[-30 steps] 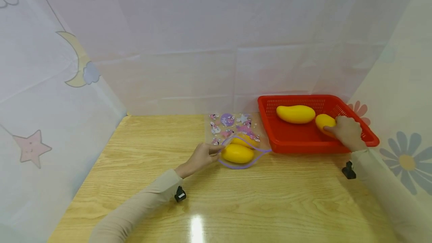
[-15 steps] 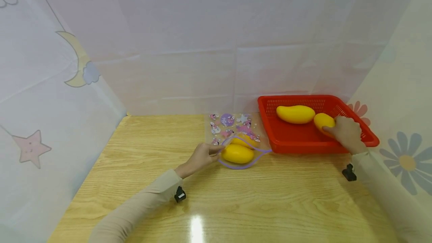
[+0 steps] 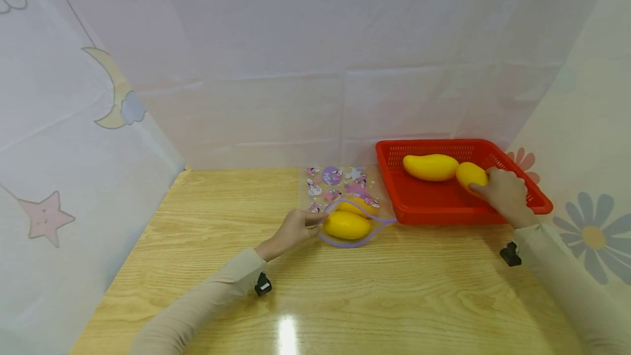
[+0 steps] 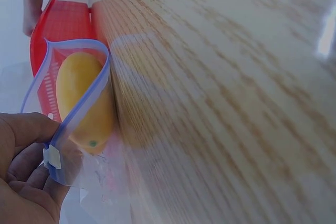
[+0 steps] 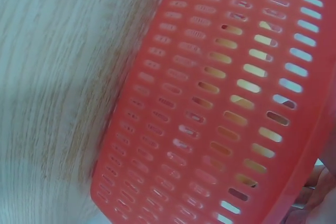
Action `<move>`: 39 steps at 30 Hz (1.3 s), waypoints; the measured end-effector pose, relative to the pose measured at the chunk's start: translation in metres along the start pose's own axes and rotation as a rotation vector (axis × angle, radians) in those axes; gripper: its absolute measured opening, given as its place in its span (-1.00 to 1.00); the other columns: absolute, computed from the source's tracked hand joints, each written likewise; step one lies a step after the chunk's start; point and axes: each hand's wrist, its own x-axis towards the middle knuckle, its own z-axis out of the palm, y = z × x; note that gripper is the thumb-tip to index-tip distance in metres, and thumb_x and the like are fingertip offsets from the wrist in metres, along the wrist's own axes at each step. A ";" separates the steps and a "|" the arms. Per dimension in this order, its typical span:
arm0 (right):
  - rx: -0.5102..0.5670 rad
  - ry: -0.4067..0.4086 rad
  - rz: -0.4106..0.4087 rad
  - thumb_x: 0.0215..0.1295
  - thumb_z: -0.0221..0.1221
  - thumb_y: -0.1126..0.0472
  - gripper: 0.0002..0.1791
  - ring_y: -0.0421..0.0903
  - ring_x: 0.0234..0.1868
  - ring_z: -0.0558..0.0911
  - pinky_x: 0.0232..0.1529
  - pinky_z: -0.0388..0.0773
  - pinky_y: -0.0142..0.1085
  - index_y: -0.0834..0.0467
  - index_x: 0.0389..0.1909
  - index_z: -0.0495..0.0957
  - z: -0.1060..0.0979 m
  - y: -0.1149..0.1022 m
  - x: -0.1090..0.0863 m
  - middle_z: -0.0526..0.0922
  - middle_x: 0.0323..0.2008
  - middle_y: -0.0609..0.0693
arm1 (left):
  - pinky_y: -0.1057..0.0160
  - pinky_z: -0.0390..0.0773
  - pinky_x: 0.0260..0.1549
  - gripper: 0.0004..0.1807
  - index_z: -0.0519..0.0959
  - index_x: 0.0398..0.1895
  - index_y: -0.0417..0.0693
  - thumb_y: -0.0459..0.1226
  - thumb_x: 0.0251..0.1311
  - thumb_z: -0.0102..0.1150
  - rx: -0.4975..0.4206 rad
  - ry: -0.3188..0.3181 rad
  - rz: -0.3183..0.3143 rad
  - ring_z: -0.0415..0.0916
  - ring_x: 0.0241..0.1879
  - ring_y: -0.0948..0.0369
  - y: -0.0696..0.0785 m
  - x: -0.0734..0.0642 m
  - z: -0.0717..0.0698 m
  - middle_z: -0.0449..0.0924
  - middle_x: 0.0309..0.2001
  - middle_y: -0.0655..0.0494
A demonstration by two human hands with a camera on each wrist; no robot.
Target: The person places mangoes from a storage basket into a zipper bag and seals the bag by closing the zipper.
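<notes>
My left hand (image 3: 291,232) pinches the purple-edged mouth of a clear zip bag (image 3: 331,175) printed with pink cartoon figures. The bag lies on the table with its mouth held apart. Inside it are two yellow mangoes; the front mango (image 3: 347,225) sits at the mouth, the other behind it under the film. A white zip slider (image 4: 52,157) shows beside the left fingers in the left wrist view. Over in the red basket (image 3: 448,215), my right hand (image 3: 508,193) grips a mango (image 3: 470,177) at its right end. Another mango (image 3: 431,167) lies just left of it.
The basket's slotted wall (image 5: 173,103) fills much of the right wrist view and hides most of the right hand. The wooden table (image 3: 355,295) ends at a pale sheet (image 3: 271,97) behind, with printed sheets on both sides.
The right hand and the mango it grips have shifted slightly left and up inside the basket, nearer the other mango. The left hand and the bag stay put.
</notes>
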 end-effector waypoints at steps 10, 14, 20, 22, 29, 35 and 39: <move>-0.010 0.025 -0.031 0.27 0.29 0.00 -0.51 0.06 -0.57 0.37 -0.58 0.21 -0.19 0.41 -0.31 0.44 0.001 -0.003 0.000 0.33 -0.63 0.07 | 0.29 0.61 0.02 -0.63 0.58 0.09 -0.43 -0.60 0.18 0.20 0.014 0.005 0.003 0.60 0.05 -0.02 0.001 0.000 0.000 0.61 0.06 -0.21; -0.003 0.034 -0.047 0.27 0.30 0.02 -0.48 0.07 -0.55 0.39 -0.57 0.23 -0.18 0.47 -0.22 0.46 -0.001 -0.006 -0.001 0.37 -0.61 0.09 | 0.28 0.62 0.02 -0.64 0.57 0.08 -0.45 -0.60 0.18 0.19 0.007 0.005 0.012 0.59 0.05 -0.03 0.001 0.000 0.000 0.61 0.06 -0.23; 0.002 0.044 -0.056 0.24 0.33 0.04 -0.44 0.09 -0.53 0.41 -0.56 0.26 -0.17 0.51 -0.12 0.47 -0.002 -0.013 -0.002 0.45 -0.55 0.15 | 0.24 0.63 0.01 -0.62 0.57 0.09 -0.46 -0.62 0.17 0.18 0.001 0.006 0.028 0.59 0.05 -0.05 -0.001 0.000 0.000 0.60 0.06 -0.25; 0.004 0.042 -0.056 0.23 0.34 0.04 -0.41 0.11 -0.52 0.41 -0.56 0.31 -0.15 0.53 -0.08 0.46 -0.003 -0.015 -0.002 0.49 -0.51 0.20 | 0.24 0.63 0.01 -0.62 0.56 0.09 -0.46 -0.62 0.17 0.18 0.003 0.005 0.028 0.59 0.05 -0.05 -0.001 0.000 0.000 0.60 0.06 -0.25; 0.017 0.042 -0.070 0.23 0.34 0.05 -0.34 0.17 -0.47 0.45 -0.51 0.44 -0.03 0.57 0.04 0.42 -0.006 -0.022 -0.005 0.57 -0.32 0.39 | 0.28 0.61 0.02 -0.63 0.57 0.09 -0.44 -0.61 0.18 0.18 0.006 0.000 0.005 0.59 0.07 -0.04 0.001 0.000 0.000 0.60 0.07 -0.23; 0.022 0.080 -0.115 0.21 0.34 0.08 -0.34 0.19 -0.45 0.49 -0.51 0.50 0.06 0.58 0.04 0.45 -0.006 -0.028 -0.007 0.59 -0.23 0.47 | 0.30 0.61 0.03 -0.63 0.57 0.10 -0.43 -0.60 0.19 0.19 0.010 0.000 0.000 0.58 0.07 -0.02 0.000 0.001 0.000 0.60 0.08 -0.21; 0.026 0.083 -0.119 0.21 0.34 0.08 -0.33 0.21 -0.42 0.50 -0.46 0.52 0.13 0.60 0.06 0.44 -0.006 -0.031 -0.008 0.57 -0.17 0.51 | 0.31 0.61 0.02 -0.63 0.58 0.09 -0.43 -0.60 0.18 0.19 0.018 0.003 0.007 0.59 0.06 -0.02 0.000 0.001 0.000 0.61 0.07 -0.21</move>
